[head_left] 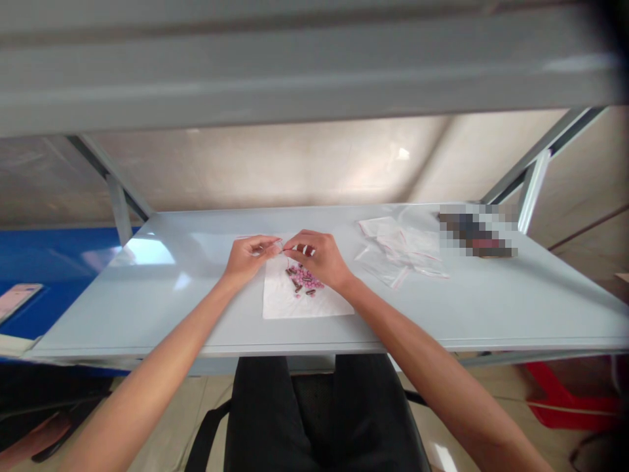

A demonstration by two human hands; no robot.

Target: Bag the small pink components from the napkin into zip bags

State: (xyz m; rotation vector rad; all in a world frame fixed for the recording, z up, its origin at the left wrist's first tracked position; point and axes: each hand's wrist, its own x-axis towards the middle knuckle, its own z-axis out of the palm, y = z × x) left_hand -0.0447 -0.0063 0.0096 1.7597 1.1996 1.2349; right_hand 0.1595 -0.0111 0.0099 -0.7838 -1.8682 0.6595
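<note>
A grey shelf beam [304, 72], blurred, runs across the top of the view, closest to the camera. Below it, the two hands meet over the table. The left hand [248, 257] has thumb and forefinger pinched together on a thin reddish strand [289, 249], the other fingers curled. The right hand [317, 254], just beside it, pinches the same strand between thumb and forefinger, with gaps showing among its bent fingers. Whether a bead sits between the fingertips is too small to tell.

Just below the right hand lies a loose cluster of round pink beads [314, 283], with dark brown tube-shaped beads [297, 288] scattered among and beside them. All rest on a white sheet [280, 308], partly covered by the right hand and wrist. Right of that hand, apart from it, clear plastic zip bags [422, 252] with reddish seal lines overlap in a pile. Farther right, a pixelated patch [476, 233] hides what lies there.

Under everything is the pale grey tabletop [162, 295]. Off its left end, a phone [18, 300] lies on a blue surface [83, 252]. Black trousers [260, 413] show below the table's front edge; a red plastic stool [565, 403] stands at lower right.
</note>
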